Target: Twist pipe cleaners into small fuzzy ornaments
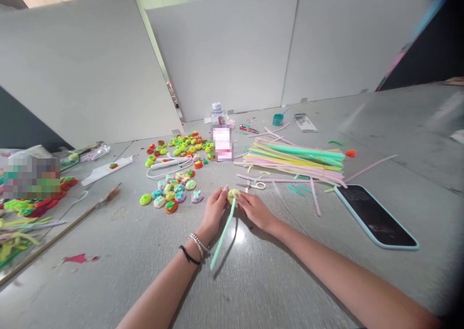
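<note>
Red fuzzy pieces (67, 186) lie heaped at the left of a gray table (119, 290), beside a long wooden stick (68, 226) that slants toward the near left corner. Farther in, a white strip (99, 174) carries one small red-and-green ornament (113, 165). Left of center, finished-looking round ornaments (179, 180) sit in two groups, near and far, a white corded tool (168, 164) between them. At center, a left hand (215, 207), its wrist in bracelets (195, 247), and a right hand (256, 209) meet, the fingertips of both pinched on a small yellow piece (233, 193); a pale green stem (222, 239) hangs from it toward the near side. A clear bottle (216, 112) stands at the far side. Right of the hands lie scissors (258, 185), then a bundle of multicolored fuzzy stems (295, 160), and, nearer at right, a phone (377, 218) in a light blue case.
</note>
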A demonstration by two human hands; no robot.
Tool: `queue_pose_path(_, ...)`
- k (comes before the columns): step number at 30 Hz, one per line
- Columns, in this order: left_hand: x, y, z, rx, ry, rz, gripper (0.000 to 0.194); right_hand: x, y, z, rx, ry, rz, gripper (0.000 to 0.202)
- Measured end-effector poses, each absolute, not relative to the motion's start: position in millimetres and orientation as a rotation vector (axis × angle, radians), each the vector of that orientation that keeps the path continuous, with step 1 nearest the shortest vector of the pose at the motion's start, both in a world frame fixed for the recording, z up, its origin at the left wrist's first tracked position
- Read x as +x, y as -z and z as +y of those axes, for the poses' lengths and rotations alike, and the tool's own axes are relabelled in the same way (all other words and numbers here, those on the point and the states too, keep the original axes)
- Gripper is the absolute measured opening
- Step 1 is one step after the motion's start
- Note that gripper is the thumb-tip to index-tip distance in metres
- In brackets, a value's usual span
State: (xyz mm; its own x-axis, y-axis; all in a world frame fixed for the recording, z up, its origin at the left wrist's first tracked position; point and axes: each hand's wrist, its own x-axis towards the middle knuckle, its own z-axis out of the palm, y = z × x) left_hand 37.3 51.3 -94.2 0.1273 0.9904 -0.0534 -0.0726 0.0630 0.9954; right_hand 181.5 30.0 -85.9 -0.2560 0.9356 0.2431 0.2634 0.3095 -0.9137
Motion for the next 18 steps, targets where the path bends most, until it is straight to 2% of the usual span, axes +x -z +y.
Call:
queue_pose_path(5, 35, 92, 50, 1.203, -1.080, 1.020, 0.033, 181, 85, 30, -1.109, -0.982, -1.710, 0.040)
queue_pose_path(18, 36, 83, 46, 1.300, -1.041, 1.017, 0.034, 182, 86, 31, -1.123, -1.004, -1.657, 0.041)
